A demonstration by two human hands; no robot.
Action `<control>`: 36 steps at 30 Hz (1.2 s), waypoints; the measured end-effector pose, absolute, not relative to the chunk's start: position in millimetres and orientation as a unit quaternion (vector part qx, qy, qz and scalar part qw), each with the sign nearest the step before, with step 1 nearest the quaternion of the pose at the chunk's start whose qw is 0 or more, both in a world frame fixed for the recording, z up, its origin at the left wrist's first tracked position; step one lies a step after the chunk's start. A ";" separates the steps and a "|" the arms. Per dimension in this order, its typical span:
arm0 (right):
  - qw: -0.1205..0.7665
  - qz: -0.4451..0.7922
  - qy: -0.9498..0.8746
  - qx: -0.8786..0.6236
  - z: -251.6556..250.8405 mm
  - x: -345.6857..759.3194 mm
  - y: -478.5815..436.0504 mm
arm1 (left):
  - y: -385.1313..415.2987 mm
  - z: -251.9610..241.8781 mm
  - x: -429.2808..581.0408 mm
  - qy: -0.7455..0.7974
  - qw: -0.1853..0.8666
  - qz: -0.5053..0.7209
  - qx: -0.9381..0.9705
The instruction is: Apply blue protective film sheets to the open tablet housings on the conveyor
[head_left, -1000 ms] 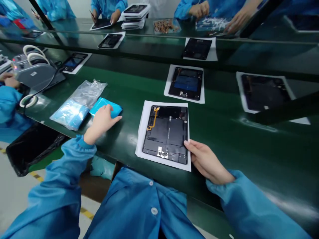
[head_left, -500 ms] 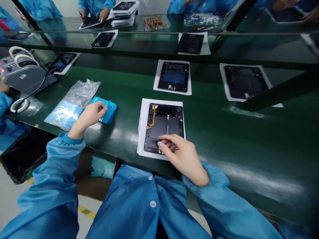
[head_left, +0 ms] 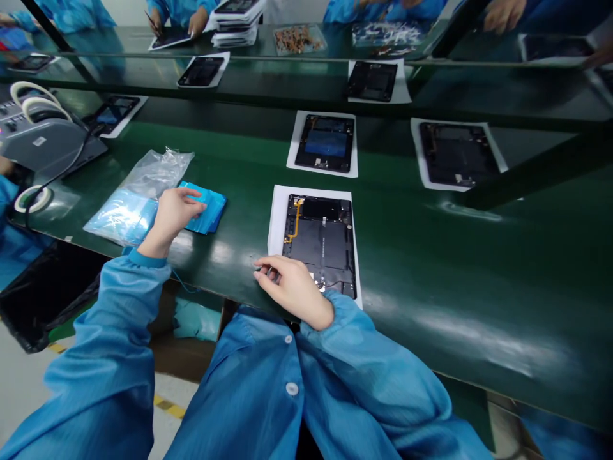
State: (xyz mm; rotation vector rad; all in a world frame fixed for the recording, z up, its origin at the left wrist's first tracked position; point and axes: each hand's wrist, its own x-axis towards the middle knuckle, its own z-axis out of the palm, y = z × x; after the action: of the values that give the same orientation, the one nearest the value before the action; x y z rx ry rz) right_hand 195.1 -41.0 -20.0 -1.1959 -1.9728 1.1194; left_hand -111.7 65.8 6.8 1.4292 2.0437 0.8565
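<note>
My left hand [head_left: 171, 214] is over a small stack of blue film sheets [head_left: 209, 211], thumb and forefinger closing on what looks like the edge of a top sheet. A clear plastic bag [head_left: 156, 171] with more blue sheets lies just beside that hand. My right hand [head_left: 292, 285] hovers with loosely curled fingers, thumb and forefinger a little apart, and nothing shows between them. Its wrist and palm cover the lower left of an opened tablet [head_left: 318, 239], which has an orange flex cable [head_left: 297, 220] and lies on white paper [head_left: 276, 220].
Other opened tablets on paper lie farther back, one [head_left: 325, 144] behind mine and one [head_left: 457, 153] to the right. A grey machine [head_left: 48, 140] and a tape roll [head_left: 33, 199] are at left. A dark post [head_left: 541, 166] slants at right. Co-workers' hands [head_left: 196, 22] work across the bench.
My right hand has moved left, from over the tablet's lower part to its lower left edge. My left hand stays at the blue sheets, its fingers shifted slightly.
</note>
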 end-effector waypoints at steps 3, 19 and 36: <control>0.280 0.422 -0.735 -0.450 -23.4 194.6 -39.3 | 68.7 7.9 -106.1 0.740 0.293 0.353 0.492; 0.425 0.587 -0.553 -0.411 -8.3 144.6 -19.1 | -12.2 37.8 -27.8 0.612 0.466 0.373 0.519; 0.523 0.337 -0.500 -0.603 -13.6 208.4 -57.2 | 31.5 40.5 -41.3 0.624 0.244 0.398 0.626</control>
State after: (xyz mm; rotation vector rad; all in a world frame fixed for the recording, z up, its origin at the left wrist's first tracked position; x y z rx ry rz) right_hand 208.4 -57.2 -13.6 -1.4437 -1.1968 0.8080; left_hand -41.3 31.5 40.5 1.7111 1.7059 1.0874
